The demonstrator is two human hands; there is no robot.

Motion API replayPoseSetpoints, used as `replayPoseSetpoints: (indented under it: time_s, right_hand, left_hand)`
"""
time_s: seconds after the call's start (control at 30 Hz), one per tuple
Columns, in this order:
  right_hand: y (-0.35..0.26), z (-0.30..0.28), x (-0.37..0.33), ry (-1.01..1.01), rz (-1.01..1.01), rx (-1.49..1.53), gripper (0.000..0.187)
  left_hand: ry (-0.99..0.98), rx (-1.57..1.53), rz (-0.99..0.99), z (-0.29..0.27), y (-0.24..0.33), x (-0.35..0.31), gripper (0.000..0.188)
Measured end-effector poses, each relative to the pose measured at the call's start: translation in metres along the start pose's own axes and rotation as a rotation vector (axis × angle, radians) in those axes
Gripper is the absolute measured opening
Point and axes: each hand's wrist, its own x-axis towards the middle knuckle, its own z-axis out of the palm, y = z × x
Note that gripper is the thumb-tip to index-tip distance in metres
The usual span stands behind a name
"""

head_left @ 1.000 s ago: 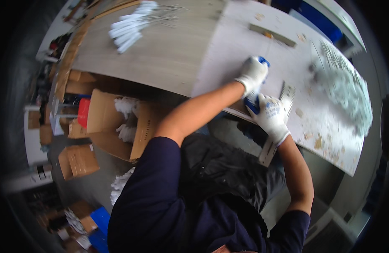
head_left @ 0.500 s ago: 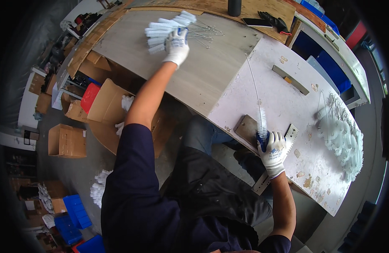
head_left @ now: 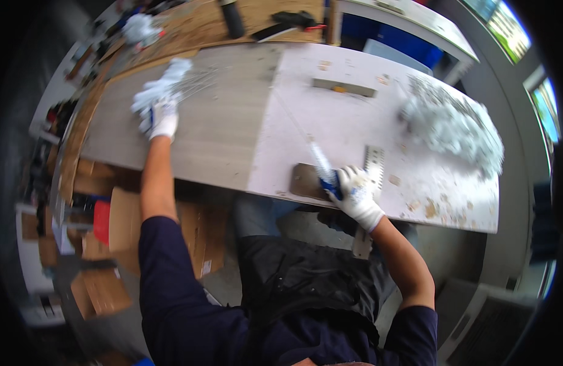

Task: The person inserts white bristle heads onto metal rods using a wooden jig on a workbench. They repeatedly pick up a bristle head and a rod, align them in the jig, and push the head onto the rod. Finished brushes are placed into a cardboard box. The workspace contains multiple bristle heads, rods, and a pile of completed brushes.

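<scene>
My right hand [head_left: 357,194], in a white glove with blue fingertips, is closed round the lower end of a white-bristled wire brush [head_left: 320,160]. The brush's thin wire stem points up and away to the left. Beneath it lies a dark metal block [head_left: 307,181], with a perforated metal strip [head_left: 374,163] on its right. At the far left, my gloved left hand [head_left: 164,119] touches the near side of a fanned pile of similar brushes [head_left: 162,84], whose wire stems point right. Motion blur hides whether its fingers grip one.
A large heap of white brushes [head_left: 455,125] covers the right of the table [head_left: 281,137]. A grey metal bar [head_left: 343,87] lies toward the back. Beyond stand a dark cylinder [head_left: 231,19] and a dark glove [head_left: 293,19]. Cardboard boxes [head_left: 101,291] sit below, at left.
The view has turned and shifted, so the table sits further left in it. My left hand has come to the near end of the brush pile. My right hand still holds its brush, tilted further left.
</scene>
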Motion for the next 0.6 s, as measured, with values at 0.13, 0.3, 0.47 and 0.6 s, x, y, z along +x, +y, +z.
replayPoseSetpoints:
  time_s: [0.13, 0.3, 0.47, 0.6]
  right_hand:
    - [0.008, 0.006, -0.008, 0.021, 0.018, -0.034, 0.038]
    - [0.009, 0.001, -0.012, 0.008, 0.028, -0.007, 0.035]
    - [0.019, 0.011, -0.021, 0.260, 0.158, 0.246, 0.032]
    - [0.030, -0.019, -0.037, 0.545, 0.417, 0.700, 0.019]
  left_hand:
    - [-0.010, 0.170, 0.309, -0.045, 0.028, 0.000, 0.025]
    - [0.066, -0.205, 0.235, -0.102, 0.101, -0.002, 0.022]
    - [-0.511, -1.620, -0.311, -0.199, 0.249, -0.081, 0.018]
    - [-0.248, -1.470, -0.156, -0.180, 0.315, -0.127, 0.021]
